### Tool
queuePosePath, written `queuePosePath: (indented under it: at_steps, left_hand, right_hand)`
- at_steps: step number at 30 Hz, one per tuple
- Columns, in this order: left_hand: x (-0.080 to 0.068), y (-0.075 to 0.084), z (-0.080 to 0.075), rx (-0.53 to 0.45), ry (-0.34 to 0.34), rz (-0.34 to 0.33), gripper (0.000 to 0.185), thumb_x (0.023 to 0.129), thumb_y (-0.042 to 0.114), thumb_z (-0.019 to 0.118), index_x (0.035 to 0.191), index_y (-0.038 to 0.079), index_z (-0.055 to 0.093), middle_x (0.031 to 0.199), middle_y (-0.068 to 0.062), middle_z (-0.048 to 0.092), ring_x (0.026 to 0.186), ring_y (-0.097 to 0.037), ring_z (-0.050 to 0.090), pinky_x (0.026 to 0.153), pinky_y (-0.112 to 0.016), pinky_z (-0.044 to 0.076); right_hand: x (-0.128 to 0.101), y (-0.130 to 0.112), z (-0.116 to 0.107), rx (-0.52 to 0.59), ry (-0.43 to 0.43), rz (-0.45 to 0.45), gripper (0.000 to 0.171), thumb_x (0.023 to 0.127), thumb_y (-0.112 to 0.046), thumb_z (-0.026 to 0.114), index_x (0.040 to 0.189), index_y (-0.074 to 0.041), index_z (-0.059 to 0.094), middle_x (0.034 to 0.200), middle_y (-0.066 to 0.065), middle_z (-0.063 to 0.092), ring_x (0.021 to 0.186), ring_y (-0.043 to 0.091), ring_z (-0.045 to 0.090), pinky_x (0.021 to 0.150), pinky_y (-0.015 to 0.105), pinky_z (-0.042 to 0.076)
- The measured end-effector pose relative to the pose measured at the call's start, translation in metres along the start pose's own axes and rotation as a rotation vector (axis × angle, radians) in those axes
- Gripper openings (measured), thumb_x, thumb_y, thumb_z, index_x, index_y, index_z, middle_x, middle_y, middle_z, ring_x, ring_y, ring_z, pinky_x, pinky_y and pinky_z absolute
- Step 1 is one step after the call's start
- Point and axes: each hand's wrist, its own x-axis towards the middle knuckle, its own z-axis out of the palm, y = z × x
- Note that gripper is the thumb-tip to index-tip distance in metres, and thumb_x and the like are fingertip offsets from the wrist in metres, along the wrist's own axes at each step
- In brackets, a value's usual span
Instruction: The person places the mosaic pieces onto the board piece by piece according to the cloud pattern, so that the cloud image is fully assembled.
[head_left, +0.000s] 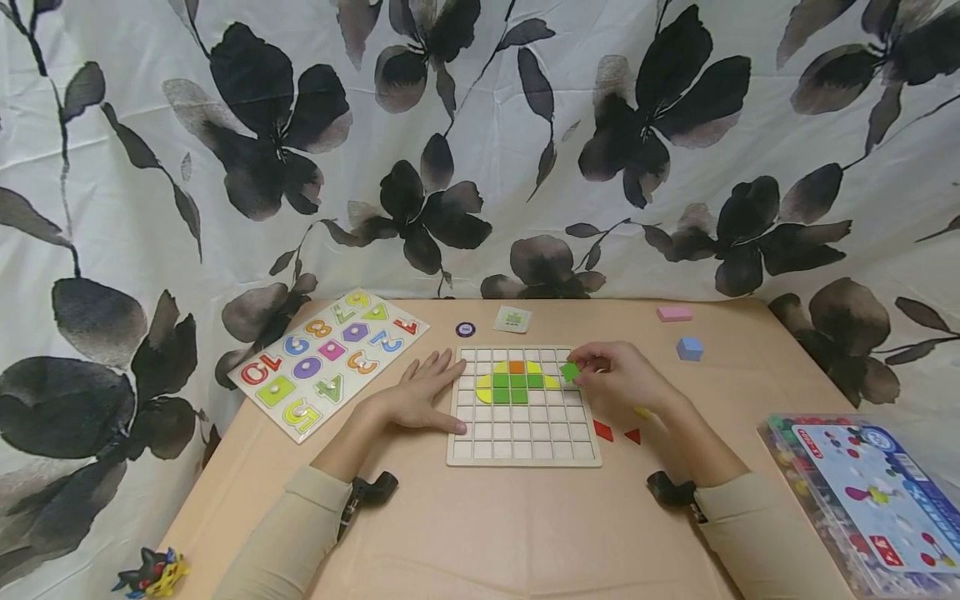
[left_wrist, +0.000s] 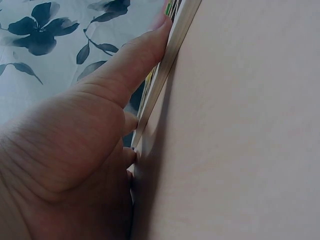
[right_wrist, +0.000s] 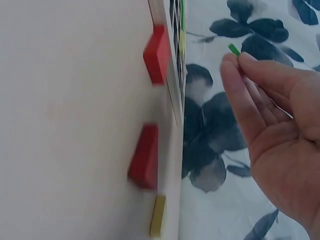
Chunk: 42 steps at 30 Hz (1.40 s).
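Note:
A white wooden grid board (head_left: pixel 525 454) lies on the table. In its upper cells sit several green square tiles (head_left: pixel 510 388), an orange tile (head_left: pixel 517 367) and yellow rounded tiles (head_left: pixel 483 389). My left hand (head_left: pixel 416 392) rests along the board's left edge, fingers spread and thumb on its border; in the left wrist view the thumb (left_wrist: pixel 135 60) touches the rim. Above the board's upper right corner my right hand (head_left: pixel 618 375) pinches a green square tile (head_left: pixel 570 372) between thumb and fingertips. The right wrist view shows that tile (right_wrist: pixel 233 49) edge-on, held off the table.
Red tiles (head_left: pixel 603 431) and a partly hidden yellow tile (head_left: pixel 642 412) lie right of the board. Behind are a pattern card (head_left: pixel 513 319), a round token (head_left: pixel 465 329), a pink block (head_left: pixel 674 313) and a blue cube (head_left: pixel 690 348). A number board (head_left: pixel 330 358) lies left, a plastic box (head_left: pixel 862 500) right.

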Motion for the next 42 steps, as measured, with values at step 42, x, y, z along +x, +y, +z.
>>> queuePosePath:
  at_steps: [42]
  left_hand:
    - [-0.002, 0.002, -0.001, -0.002, 0.001, 0.008, 0.119, 0.082, 0.071, 0.074, 0.169, 0.016, 0.013, 0.175, -0.018, -0.005, 0.162, -0.039, -0.009, 0.129, -0.061, -0.008]
  right_hand:
    - [0.019, -0.006, 0.055, -0.114, -0.102, -0.064, 0.027, 0.085, -0.01, 0.086, 0.11, -0.006, 0.077, 0.084, -0.003, 0.064, 0.081, 0.015, 0.057, 0.07, 0.024, 0.047]
